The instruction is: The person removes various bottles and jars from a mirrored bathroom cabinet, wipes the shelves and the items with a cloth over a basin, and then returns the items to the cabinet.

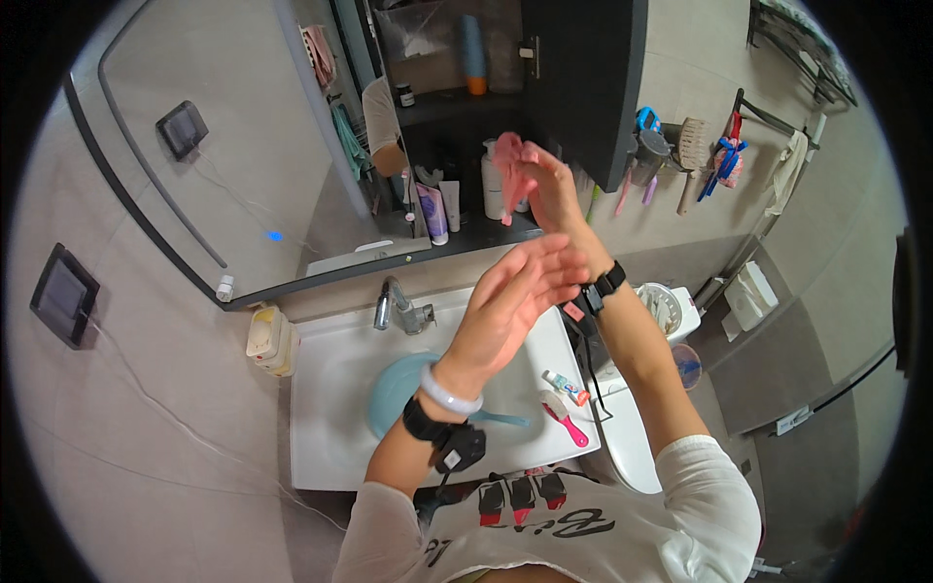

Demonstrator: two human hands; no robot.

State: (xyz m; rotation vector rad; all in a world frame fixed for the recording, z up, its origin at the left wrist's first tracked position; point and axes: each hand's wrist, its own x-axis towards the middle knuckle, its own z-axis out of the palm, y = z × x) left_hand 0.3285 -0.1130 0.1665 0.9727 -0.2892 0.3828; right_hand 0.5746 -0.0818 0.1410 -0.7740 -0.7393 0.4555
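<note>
My right hand is raised at the front of the mirror cabinet, its fingers gripping a thin pink cloth that hangs down in folds. A white bottle stands on the shelf, partly hidden behind the cloth. Nearer to me, my left hand is held over the white washbasin. It holds nothing, and its fingers are extended. A pale bracelet circles the left wrist. Below that arm, a light-blue dipper lies in the basin, its middle hidden by the arm.
The cabinet's dark door stands open at the right. A purple tube and a white tube stand on the shelf. A chrome faucet rises behind the basin. A toothpaste tube and a pink-handled brush lie on its right rim.
</note>
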